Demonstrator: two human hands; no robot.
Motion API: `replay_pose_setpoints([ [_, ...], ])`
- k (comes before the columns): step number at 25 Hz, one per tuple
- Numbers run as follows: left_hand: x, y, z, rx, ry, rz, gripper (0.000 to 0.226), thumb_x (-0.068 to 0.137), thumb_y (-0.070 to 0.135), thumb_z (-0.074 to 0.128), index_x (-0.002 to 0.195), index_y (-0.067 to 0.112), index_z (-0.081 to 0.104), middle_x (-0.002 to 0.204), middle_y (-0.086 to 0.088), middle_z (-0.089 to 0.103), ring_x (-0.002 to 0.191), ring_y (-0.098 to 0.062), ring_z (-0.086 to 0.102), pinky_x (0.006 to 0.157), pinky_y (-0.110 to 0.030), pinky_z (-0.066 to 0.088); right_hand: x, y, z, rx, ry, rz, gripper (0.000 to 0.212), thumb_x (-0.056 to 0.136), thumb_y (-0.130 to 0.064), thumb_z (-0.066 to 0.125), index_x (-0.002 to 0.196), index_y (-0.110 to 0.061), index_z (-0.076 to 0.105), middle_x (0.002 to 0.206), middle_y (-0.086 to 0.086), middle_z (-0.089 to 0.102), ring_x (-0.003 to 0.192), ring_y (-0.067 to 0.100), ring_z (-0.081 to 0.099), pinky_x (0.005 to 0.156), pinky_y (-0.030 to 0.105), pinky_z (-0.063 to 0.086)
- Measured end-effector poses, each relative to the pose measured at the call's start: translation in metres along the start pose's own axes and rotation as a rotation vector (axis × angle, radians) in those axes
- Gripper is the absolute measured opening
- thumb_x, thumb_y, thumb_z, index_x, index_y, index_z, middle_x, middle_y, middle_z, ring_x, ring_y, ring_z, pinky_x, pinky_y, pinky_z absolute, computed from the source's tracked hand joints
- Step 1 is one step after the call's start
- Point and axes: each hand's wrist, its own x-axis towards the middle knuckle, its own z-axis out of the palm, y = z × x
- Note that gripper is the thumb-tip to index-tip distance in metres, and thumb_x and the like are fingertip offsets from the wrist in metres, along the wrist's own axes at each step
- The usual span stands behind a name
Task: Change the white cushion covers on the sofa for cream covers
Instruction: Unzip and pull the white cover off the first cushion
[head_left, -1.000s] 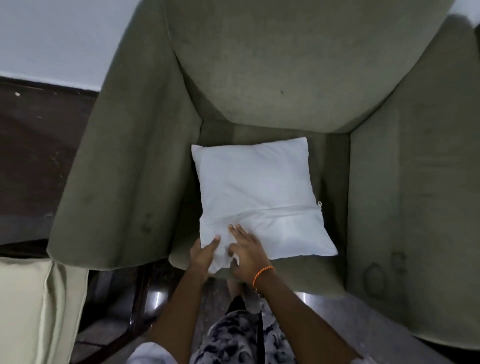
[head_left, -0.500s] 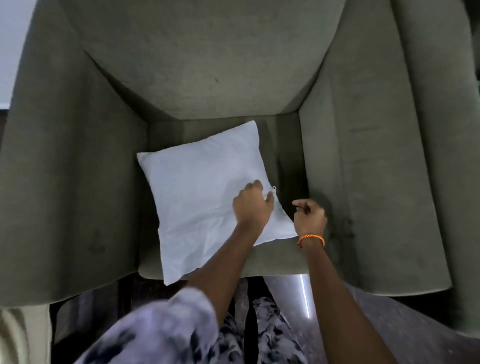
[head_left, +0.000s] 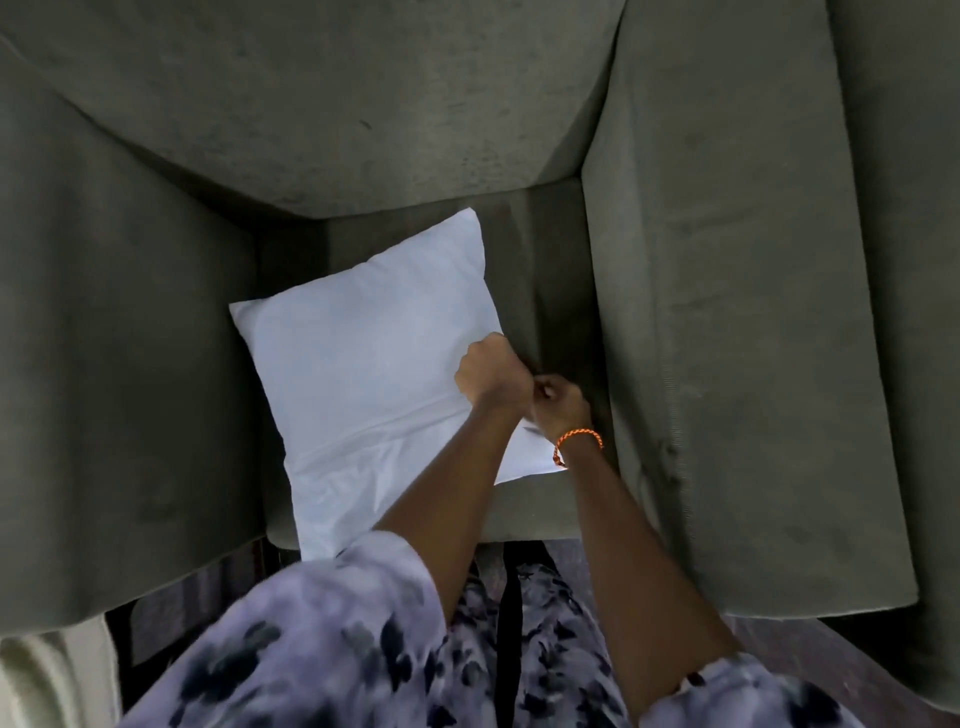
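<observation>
Smooth white cloth cushion (head_left: 363, 374) lies on the sofa (head_left: 727, 312), matt olive napped fabric.

- A white cushion (head_left: 374, 384) lies tilted on the seat of an olive-green sofa (head_left: 727, 312), seen from above.
- The left hand (head_left: 491, 375) is fisted on the cushion's right edge.
- The right hand (head_left: 558, 402), an orange bracelet (head_left: 577, 441) at its wrist, pinches beside it, apparently at the zip; the blur hides the detail.
- Pale cream fabric (head_left: 47, 675) shows at lower left.

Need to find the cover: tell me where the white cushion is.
In the head view, the white cushion lies on the green armchair seat, left of centre, with both hands at its right edge.
</observation>
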Motion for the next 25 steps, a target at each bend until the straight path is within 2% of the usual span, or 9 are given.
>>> replay_pose_setpoints([
  [3, -0.005, -0.018, 0.0, -0.184, -0.033, -0.114, 0.016, 0.087, 0.019, 0.065, 0.102, 0.013, 0.067, 0.107, -0.006, 0.068, 0.1, -0.028, 0.063, 0.071, -0.028, 0.042, 0.003, 0.003, 0.006, 0.064, -0.085, 0.06, 0.017, 0.09, -0.012, 0.056, 0.1, -0.005, 0.069, 0.092, 0.012, 0.064, 0.086, 0.025, 0.058, 0.077, 0.026, 0.045],
  [5, -0.011, -0.026, 0.001, -0.282, -0.02, -0.134, 0.011, 0.086, 0.015, 0.064, 0.092, 0.019, 0.071, 0.101, -0.003, 0.071, 0.095, -0.027, 0.064, 0.07, -0.026, 0.042, -0.001, 0.004, 0.009, 0.15, -0.027, 0.064, 0.011, 0.088, -0.01, 0.06, 0.083, -0.01, 0.069, 0.079, 0.008, 0.063, 0.082, 0.023, 0.057, 0.074, 0.024, 0.042],
  [7, -0.016, -0.032, 0.004, -0.311, -0.004, -0.142, 0.018, 0.085, 0.009, 0.06, 0.089, 0.021, 0.073, 0.098, 0.0, 0.072, 0.093, -0.026, 0.064, 0.07, -0.025, 0.043, -0.003, 0.007, 0.013, 0.136, 0.06, 0.031, 0.013, 0.086, -0.009, 0.063, 0.074, -0.013, 0.068, 0.077, 0.007, 0.066, 0.083, 0.023, 0.058, 0.075, 0.024, 0.042],
  [11, -0.019, -0.039, 0.006, -0.315, 0.005, -0.139, 0.019, 0.086, 0.009, 0.059, 0.091, 0.019, 0.074, 0.099, 0.001, 0.073, 0.092, -0.024, 0.065, 0.072, -0.027, 0.048, -0.011, 0.002, 0.018, -0.052, 0.151, 0.01, 0.014, 0.089, -0.012, 0.059, 0.095, -0.003, 0.068, 0.104, 0.017, 0.069, 0.101, 0.033, 0.06, 0.086, 0.028, 0.043],
  [15, -0.027, -0.058, -0.008, -0.304, 0.087, -0.167, 0.017, 0.087, 0.013, 0.059, 0.093, 0.02, 0.073, 0.098, 0.003, 0.072, 0.09, -0.023, 0.066, 0.072, -0.028, 0.049, -0.008, -0.006, 0.022, -0.148, 0.199, 0.055, 0.015, 0.088, -0.007, 0.051, 0.095, -0.01, 0.063, 0.109, 0.012, 0.066, 0.109, 0.032, 0.055, 0.103, 0.039, 0.036],
  [19, -0.046, -0.115, -0.026, -0.406, 0.186, -0.31, 0.012, 0.09, 0.02, 0.059, 0.087, 0.024, 0.07, 0.092, 0.007, 0.071, 0.084, -0.019, 0.063, 0.068, -0.026, 0.044, -0.005, -0.009, 0.02, -0.134, 0.256, 0.087, 0.017, 0.087, -0.009, 0.05, 0.096, -0.012, 0.064, 0.11, 0.01, 0.066, 0.108, 0.03, 0.058, 0.1, 0.035, 0.038],
  [21, -0.049, -0.146, -0.029, -0.479, 0.213, -0.368, 0.014, 0.09, 0.016, 0.057, 0.087, 0.023, 0.069, 0.091, 0.009, 0.07, 0.077, -0.013, 0.061, 0.064, -0.026, 0.043, -0.004, -0.008, 0.021, -0.137, 0.287, 0.09, 0.018, 0.088, -0.01, 0.049, 0.097, -0.012, 0.064, 0.11, 0.011, 0.066, 0.108, 0.031, 0.058, 0.098, 0.036, 0.04],
  [23, -0.049, -0.167, -0.028, -0.523, 0.206, -0.329, 0.016, 0.091, 0.013, 0.056, 0.086, 0.022, 0.068, 0.09, 0.011, 0.069, 0.069, -0.003, 0.057, 0.058, -0.023, 0.043, -0.012, -0.008, 0.027, -0.224, 0.37, 0.043, 0.019, 0.088, -0.009, 0.047, 0.097, -0.011, 0.063, 0.111, 0.012, 0.064, 0.108, 0.033, 0.056, 0.094, 0.038, 0.039],
  [25, -0.046, -0.179, -0.023, -0.581, 0.171, -0.246, 0.01, 0.092, 0.016, 0.058, 0.087, 0.018, 0.066, 0.092, 0.007, 0.07, 0.071, -0.002, 0.057, 0.058, -0.019, 0.042, -0.032, -0.008, 0.044, -0.357, 0.53, -0.233, 0.024, 0.083, -0.007, 0.043, 0.098, -0.01, 0.062, 0.11, 0.014, 0.06, 0.104, 0.035, 0.054, 0.085, 0.039, 0.037],
])
